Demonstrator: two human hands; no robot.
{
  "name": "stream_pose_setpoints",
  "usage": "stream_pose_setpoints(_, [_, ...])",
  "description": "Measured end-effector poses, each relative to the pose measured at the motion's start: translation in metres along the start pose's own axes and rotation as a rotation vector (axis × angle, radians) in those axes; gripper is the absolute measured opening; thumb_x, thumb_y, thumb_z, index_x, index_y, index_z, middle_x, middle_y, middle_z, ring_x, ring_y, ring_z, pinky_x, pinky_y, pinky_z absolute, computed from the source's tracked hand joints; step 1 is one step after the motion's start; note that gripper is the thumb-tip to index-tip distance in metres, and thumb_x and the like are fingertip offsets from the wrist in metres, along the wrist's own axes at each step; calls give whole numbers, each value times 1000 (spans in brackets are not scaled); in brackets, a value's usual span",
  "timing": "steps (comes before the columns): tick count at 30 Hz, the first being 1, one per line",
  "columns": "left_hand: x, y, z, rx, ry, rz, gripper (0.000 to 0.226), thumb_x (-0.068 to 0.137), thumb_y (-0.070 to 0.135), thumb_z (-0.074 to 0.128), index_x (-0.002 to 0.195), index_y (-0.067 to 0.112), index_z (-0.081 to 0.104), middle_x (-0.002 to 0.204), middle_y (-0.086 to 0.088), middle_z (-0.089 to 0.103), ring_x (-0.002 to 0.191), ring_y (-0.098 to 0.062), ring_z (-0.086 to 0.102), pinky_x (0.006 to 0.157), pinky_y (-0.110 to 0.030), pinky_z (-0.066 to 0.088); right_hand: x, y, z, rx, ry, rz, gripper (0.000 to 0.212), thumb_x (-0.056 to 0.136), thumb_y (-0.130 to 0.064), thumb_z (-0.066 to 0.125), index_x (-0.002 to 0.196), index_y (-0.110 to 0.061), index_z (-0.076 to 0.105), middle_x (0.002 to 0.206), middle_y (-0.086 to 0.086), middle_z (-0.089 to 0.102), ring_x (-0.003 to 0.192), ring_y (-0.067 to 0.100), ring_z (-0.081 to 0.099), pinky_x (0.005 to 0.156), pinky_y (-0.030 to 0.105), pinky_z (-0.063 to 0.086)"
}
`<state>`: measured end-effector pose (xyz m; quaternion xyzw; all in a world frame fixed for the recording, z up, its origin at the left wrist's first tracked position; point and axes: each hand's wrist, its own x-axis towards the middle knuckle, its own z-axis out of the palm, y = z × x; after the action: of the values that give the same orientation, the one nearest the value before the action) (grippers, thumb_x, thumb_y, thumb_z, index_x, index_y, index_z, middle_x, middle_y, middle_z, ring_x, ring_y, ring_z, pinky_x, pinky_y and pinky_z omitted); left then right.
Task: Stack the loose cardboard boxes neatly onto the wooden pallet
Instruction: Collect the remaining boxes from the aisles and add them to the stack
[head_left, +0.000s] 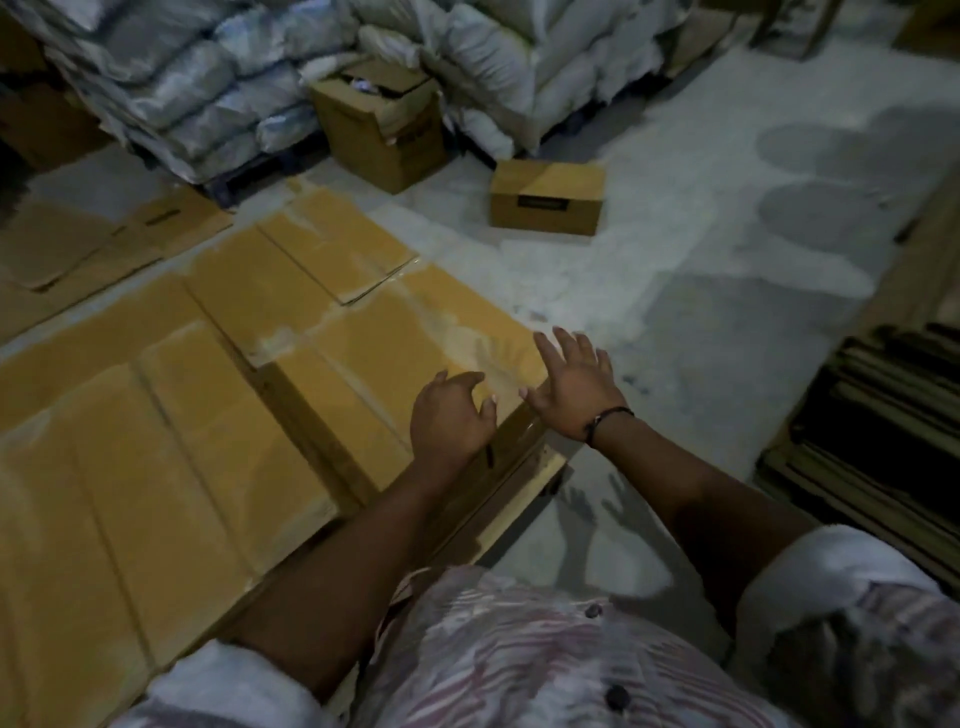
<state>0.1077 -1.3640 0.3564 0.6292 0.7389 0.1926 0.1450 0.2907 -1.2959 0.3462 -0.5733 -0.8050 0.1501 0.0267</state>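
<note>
Head view: empty hands by stacked boxes

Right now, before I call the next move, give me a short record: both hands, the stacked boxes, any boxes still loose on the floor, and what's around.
left hand: fingers loosely curled over the near corner of the stacked boxes, holding nothing
right hand: fingers spread, at that same corner, holding nothing
stacked boxes: closed, taped, side by side in a level layer
loose box: closed, on the floor beyond the stack
open box: flaps up, farther back by the sacks
flat cardboard: piled at right
</note>
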Motion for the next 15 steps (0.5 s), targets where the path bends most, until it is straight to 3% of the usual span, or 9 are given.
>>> stream_pose_setpoints(9, [91,69,55,-23,-65,73,40,94,37,64,129,21,70,120,-11,72,117,-34,64,91,-40,54,29,103,-27,39,45,160,87,98,-59,46,162,-25,-2,168,8,13,152,35,14,121,57,16])
stream_pose_setpoints(15, [192,114,109,-49,-62,57,41,93,45,62,128,24,69,117,-8,72,106,-30,67,87,-38,54,113,179,-45,14,40,146,88,97,-60,44,161,-24,-4,167,11,16,150,37,18,120,57,19])
